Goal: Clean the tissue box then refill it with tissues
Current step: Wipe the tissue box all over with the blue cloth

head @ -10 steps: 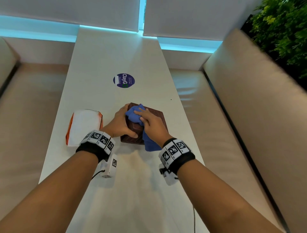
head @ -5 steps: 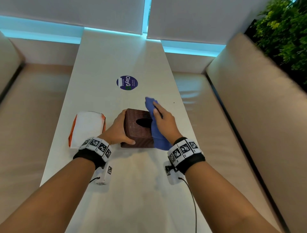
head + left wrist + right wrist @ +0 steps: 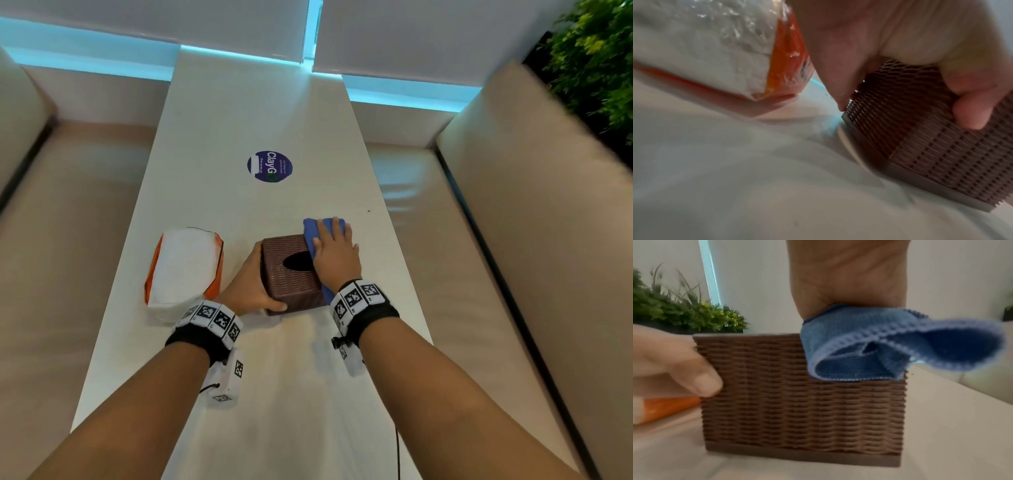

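The right hand (image 3: 335, 257) has come up off the side wall. It now lies flat, fingers straight, pressing the blue cloth (image 3: 325, 228) onto the far right top corner of the woven box (image 3: 287, 286). The left hand (image 3: 251, 287) still clamps the box's left side, on the surface (image 3: 239, 120). The box's oval slot shows only dark, so its contents can't be told.

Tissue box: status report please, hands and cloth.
Left hand grips tissue box. Right hand flat, presses blue cloth on its right top edge. White-orange pack at left, not blocking.
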`<move>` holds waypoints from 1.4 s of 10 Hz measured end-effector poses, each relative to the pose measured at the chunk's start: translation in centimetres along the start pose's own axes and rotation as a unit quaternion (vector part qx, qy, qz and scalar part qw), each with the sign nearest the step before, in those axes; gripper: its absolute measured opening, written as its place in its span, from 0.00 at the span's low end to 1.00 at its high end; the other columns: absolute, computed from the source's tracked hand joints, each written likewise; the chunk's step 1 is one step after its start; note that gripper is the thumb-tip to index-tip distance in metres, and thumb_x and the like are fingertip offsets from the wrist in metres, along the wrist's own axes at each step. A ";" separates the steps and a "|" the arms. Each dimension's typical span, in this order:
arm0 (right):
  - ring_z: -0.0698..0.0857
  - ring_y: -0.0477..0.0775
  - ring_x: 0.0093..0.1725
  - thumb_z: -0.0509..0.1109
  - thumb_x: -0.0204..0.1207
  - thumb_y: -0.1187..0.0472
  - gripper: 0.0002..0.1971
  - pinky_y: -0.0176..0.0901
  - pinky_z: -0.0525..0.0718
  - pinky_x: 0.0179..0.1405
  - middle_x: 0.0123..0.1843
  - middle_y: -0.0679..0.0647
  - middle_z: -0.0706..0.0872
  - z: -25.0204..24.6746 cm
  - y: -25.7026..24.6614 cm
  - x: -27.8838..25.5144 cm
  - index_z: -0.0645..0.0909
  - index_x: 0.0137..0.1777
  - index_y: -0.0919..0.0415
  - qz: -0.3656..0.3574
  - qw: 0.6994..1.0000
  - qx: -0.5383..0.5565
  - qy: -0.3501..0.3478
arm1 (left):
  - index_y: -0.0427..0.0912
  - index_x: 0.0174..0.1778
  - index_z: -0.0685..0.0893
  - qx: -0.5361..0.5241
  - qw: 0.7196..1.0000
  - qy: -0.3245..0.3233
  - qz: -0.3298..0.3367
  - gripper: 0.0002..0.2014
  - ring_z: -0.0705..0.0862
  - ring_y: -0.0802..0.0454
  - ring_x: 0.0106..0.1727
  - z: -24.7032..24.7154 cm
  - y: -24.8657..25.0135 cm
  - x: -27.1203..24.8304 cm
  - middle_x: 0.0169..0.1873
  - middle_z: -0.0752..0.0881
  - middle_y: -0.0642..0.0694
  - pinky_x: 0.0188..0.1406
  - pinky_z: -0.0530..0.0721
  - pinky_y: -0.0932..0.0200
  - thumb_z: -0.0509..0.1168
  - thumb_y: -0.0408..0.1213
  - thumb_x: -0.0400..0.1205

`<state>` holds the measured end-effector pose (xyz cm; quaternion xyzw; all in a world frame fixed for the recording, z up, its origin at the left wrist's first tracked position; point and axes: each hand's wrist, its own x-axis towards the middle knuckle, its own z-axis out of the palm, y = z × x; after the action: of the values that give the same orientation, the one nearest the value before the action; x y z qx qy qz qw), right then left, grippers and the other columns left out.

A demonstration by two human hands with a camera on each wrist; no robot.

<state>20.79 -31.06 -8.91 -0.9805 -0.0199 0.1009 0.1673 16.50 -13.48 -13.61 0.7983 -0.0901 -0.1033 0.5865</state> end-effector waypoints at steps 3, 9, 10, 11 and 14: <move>0.75 0.61 0.73 0.52 0.87 0.55 0.22 0.54 0.71 0.74 0.76 0.60 0.74 -4.4 3.7 1.0 0.65 0.80 0.60 0.100 0.930 0.327 -0.132 | 0.48 0.79 0.58 -0.094 0.992 -0.025 -0.083 0.63 0.73 0.51 0.73 -0.9 -0.1 0.7 0.70 0.75 0.48 0.74 0.73 0.50 0.83 0.40 0.47; 0.92 0.54 0.46 0.80 0.56 0.42 0.42 0.44 0.91 0.42 0.51 0.57 0.92 -0.8 5.4 -2.5 0.76 0.70 0.58 0.148 0.671 0.704 -0.181 | 0.45 0.62 0.85 -0.320 0.902 0.052 -0.287 0.38 0.83 0.44 0.64 -1.8 2.9 2.9 0.62 0.86 0.42 0.71 0.78 0.44 0.76 0.61 0.57; 0.92 0.54 0.43 0.70 0.74 0.47 0.27 0.44 0.91 0.41 0.48 0.57 0.93 -1.5 4.9 -3.1 0.76 0.70 0.60 0.177 0.643 0.727 -0.161 | 0.43 0.70 0.79 -0.311 0.909 0.020 -0.276 0.36 0.84 0.47 0.63 -1.8 3.5 3.1 0.66 0.84 0.43 0.67 0.80 0.49 0.70 0.61 0.70; 0.92 0.52 0.38 0.62 0.81 0.46 0.18 0.41 0.90 0.38 0.42 0.55 0.93 -2.6 4.3 -3.1 0.83 0.57 0.59 0.200 0.697 0.677 -0.130 | 0.56 0.83 0.48 -0.323 0.919 -0.015 -0.227 0.41 0.73 0.53 0.74 -1.5 4.4 3.1 0.80 0.66 0.50 0.70 0.76 0.55 0.59 0.63 0.79; 0.76 0.84 0.40 0.25 0.82 0.40 0.53 0.60 0.77 0.28 0.25 0.96 0.64 -0.4 7.2 -3.7 0.76 0.50 0.92 0.099 0.512 0.840 -0.145 | 0.64 0.69 0.15 0.289 0.931 -0.198 0.101 0.74 0.22 0.49 0.80 -2.8 8.1 -0.9 0.70 0.13 0.59 0.80 0.32 0.42 0.69 0.78 0.46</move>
<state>17.32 -38.21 -10.25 -0.3491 0.1476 0.2277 0.8969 16.24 -13.09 -5.02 0.8834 -0.3103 -0.1692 0.3077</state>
